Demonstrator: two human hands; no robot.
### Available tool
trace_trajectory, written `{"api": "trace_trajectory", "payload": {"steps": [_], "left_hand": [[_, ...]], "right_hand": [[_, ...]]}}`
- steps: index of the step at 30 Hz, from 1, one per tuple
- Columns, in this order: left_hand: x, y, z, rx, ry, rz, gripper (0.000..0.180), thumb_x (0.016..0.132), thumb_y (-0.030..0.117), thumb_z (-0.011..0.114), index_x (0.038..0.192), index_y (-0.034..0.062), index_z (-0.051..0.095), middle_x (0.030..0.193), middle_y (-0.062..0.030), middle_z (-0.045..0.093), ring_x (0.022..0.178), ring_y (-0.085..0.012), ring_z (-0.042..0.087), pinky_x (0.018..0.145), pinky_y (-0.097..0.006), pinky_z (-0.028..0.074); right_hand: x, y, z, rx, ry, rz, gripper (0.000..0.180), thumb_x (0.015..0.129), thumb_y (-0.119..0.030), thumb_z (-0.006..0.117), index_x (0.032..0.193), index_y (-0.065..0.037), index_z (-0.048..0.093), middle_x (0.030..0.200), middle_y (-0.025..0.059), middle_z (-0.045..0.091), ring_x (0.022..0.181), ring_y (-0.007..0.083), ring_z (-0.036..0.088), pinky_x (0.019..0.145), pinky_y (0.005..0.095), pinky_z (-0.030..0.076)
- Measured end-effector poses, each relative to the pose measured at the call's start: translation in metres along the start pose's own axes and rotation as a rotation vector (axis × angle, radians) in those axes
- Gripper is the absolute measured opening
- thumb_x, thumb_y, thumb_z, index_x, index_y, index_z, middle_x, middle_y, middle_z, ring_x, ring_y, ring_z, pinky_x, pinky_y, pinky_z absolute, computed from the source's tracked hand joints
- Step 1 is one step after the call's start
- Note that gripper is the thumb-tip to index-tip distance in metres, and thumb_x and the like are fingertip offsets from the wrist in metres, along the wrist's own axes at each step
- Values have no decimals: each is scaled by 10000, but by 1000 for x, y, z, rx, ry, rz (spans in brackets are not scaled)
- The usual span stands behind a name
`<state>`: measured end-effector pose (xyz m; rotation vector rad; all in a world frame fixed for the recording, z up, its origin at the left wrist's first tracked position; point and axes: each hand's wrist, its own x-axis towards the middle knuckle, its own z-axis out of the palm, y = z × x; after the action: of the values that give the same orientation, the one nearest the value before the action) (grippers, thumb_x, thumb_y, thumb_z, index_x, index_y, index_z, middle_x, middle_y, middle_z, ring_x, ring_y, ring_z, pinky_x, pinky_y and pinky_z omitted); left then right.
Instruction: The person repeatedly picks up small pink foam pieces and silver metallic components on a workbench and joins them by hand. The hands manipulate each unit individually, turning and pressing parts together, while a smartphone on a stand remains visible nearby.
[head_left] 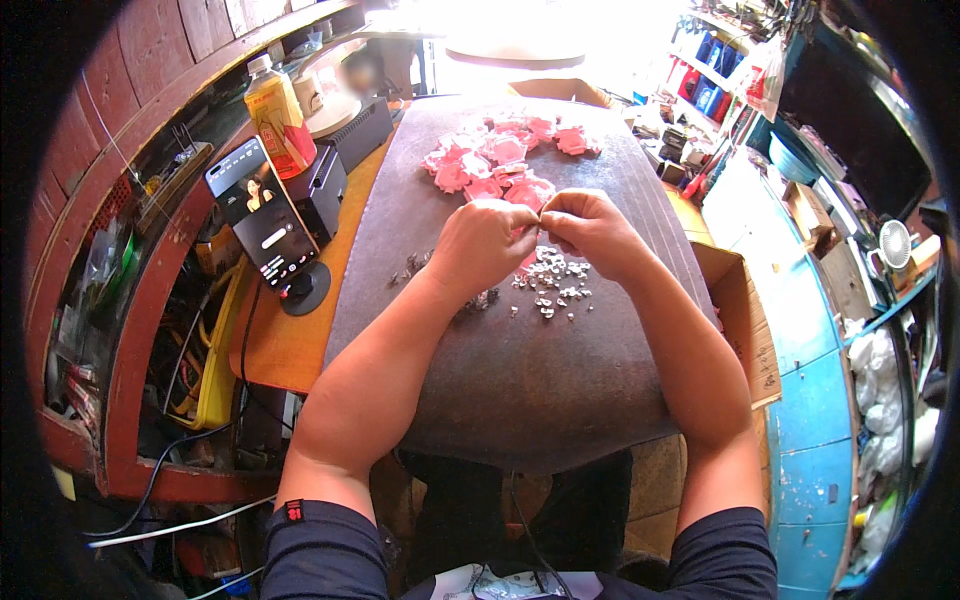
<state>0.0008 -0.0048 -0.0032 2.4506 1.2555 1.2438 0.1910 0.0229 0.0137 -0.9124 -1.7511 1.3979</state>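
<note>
My left hand point(482, 243) and my right hand point(592, 228) meet above the grey work mat point(520, 370), fingertips pinched together on a small pink piece point(527, 257) that is mostly hidden between them. Just below the hands lies a scatter of small silvery metal parts point(553, 281). Beyond the hands, a pile of pink pieces point(500, 160) covers the far part of the mat. A few dark bits point(478, 299) lie under my left wrist.
A phone on a round stand point(262, 220) shows a lit screen at left, beside a black box point(322, 187) and an orange drink bottle point(279, 117). An open cardboard box point(738, 310) sits right of the table. Shelves with goods point(715, 80) stand at the far right.
</note>
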Motion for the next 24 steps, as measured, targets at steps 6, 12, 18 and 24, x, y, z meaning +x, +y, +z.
{"api": "trace_trajectory", "payload": {"steps": [6, 12, 18, 24], "left_hand": [[0, 0, 1, -102, 62, -22, 178, 879, 97, 626, 995, -6, 713, 767, -159, 699, 604, -190, 654, 596, -327, 515], [3, -6, 3, -489, 118, -365, 250, 938, 51, 551, 1154, -29, 650, 754, -50, 670, 587, -81, 619, 525, -241, 506], [3, 4, -3, -466, 71, -382, 256, 943, 56, 548, 1165, -25, 648, 772, -68, 678, 594, -84, 623, 553, -243, 525], [3, -1, 0, -428, 86, -306, 256, 946, 69, 567, 1168, -35, 640, 835, -89, 700, 649, -84, 635, 576, -245, 530]], "right_hand": [[3, 3, 2, -158, 137, -83, 81, 878, -89, 627, 883, -12, 651, 705, -19, 577, 600, 47, 492, 523, 212, 386], [1, 7, 3, -211, 139, -201, 35, 843, -34, 639, 854, -6, 657, 753, -37, 593, 676, 25, 494, 598, 199, 412], [5, 19, 1, -359, 138, -226, 63, 863, -46, 630, 821, 1, 640, 749, -55, 581, 677, 18, 480, 591, 206, 418], [3, 15, 11, -515, 241, -291, 118, 814, -94, 624, 785, 20, 631, 642, 122, 588, 587, 150, 538, 584, 323, 458]]}}
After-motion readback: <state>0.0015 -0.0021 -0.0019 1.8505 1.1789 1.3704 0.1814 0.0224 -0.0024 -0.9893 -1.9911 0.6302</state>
